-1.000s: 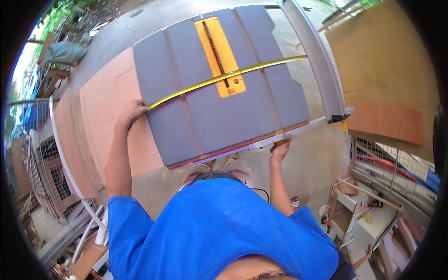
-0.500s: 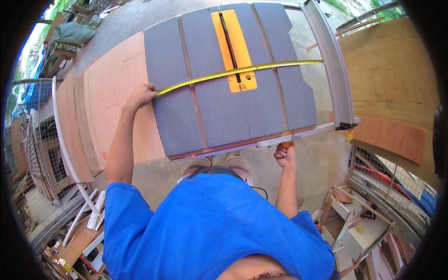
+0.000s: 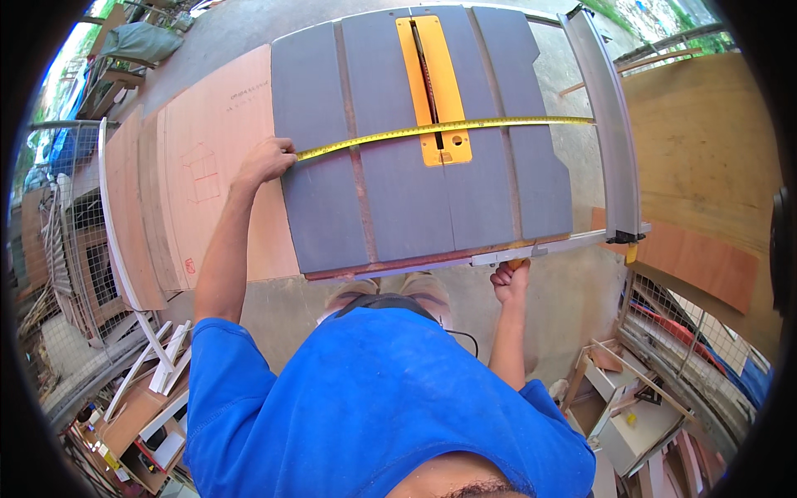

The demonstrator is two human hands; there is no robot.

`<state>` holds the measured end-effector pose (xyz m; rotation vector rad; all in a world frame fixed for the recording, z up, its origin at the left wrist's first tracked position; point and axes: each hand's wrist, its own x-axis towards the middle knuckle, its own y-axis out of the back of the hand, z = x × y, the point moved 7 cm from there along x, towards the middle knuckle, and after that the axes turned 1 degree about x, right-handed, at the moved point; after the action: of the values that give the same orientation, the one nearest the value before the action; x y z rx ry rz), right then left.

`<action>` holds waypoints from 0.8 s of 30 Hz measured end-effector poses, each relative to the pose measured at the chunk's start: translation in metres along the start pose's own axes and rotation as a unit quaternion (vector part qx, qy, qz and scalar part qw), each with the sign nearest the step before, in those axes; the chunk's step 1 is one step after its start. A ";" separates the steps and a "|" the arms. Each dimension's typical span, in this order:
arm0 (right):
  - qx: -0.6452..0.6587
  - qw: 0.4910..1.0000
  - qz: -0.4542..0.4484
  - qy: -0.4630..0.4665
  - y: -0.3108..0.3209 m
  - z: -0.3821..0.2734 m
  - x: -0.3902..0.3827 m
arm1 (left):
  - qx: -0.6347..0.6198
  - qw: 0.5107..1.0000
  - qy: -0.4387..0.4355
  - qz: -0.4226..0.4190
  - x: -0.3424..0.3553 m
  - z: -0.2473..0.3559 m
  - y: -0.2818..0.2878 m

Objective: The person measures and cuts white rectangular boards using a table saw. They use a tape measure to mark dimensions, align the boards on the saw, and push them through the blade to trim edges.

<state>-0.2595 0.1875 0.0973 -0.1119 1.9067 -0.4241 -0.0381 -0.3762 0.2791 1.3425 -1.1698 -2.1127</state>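
Note:
My left hand [image 3: 270, 159] is closed on the end of a yellow tape measure [image 3: 374, 139] at the left edge of a grey table saw top [image 3: 407, 207]. The tape's blade stretches across the top and over the yellow throat plate [image 3: 455, 87] with its dark slot. Its far end meets the silvery rip fence [image 3: 610, 124] on the right. Below the front rail [image 3: 573, 241], my right hand [image 3: 509, 282] is closed around a yellow-orange knob [image 3: 518, 264], mostly covered by the fingers.
A wooden board [image 3: 224, 191] with red marks adjoins the saw top's left side. Large plywood [image 3: 697, 149] stands at the right, beyond the fence. Wire mesh panels [image 3: 87, 241] flank the left. Wood offcuts [image 3: 631, 407] and a cabinet-like frame lie at the lower right.
The saw, tape and fence appear slightly farther right in the picture, largely as the view has shifted. Both hands keep their holds.

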 end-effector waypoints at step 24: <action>-0.001 0.998 0.003 -0.063 -0.019 -0.003 -0.015 | 0.030 0.999 -0.030 0.003 0.011 0.019 -0.009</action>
<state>-0.2587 0.1744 0.1181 -0.1302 1.7839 -0.4020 -0.0587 -0.3702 0.2692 1.3092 -1.2694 -2.1422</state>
